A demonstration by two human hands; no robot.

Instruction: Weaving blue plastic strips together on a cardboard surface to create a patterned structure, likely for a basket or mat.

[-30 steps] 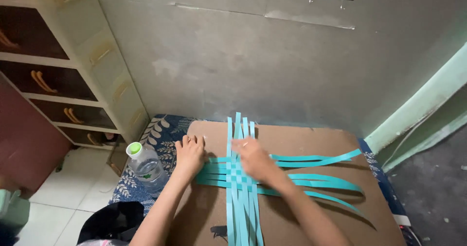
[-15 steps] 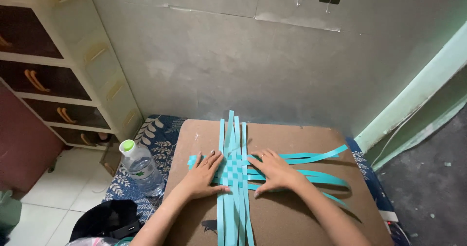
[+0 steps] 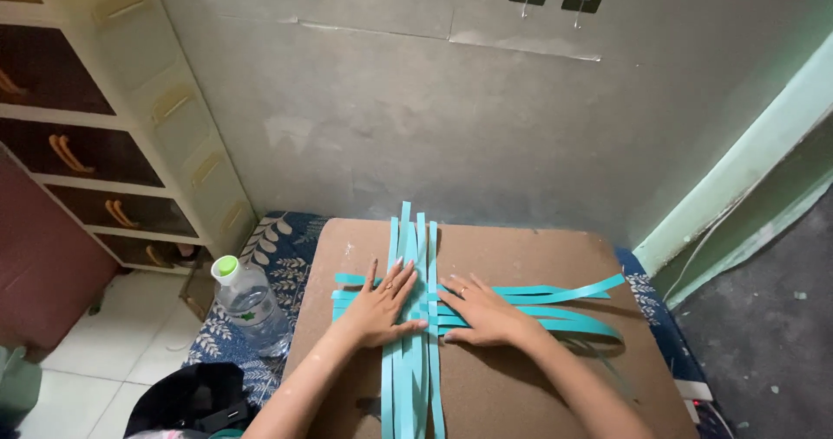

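Both hands lie flat, fingers spread and gripping nothing: the left hand and right hand press the woven teal strips onto the brown board. Even downward pressure at the crossing should keep the weave square while the loose ends trail right.

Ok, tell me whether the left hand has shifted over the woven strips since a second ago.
Yes. The left hand has moved right, from the board left of the teal strips onto their crossing, close beside the right hand.
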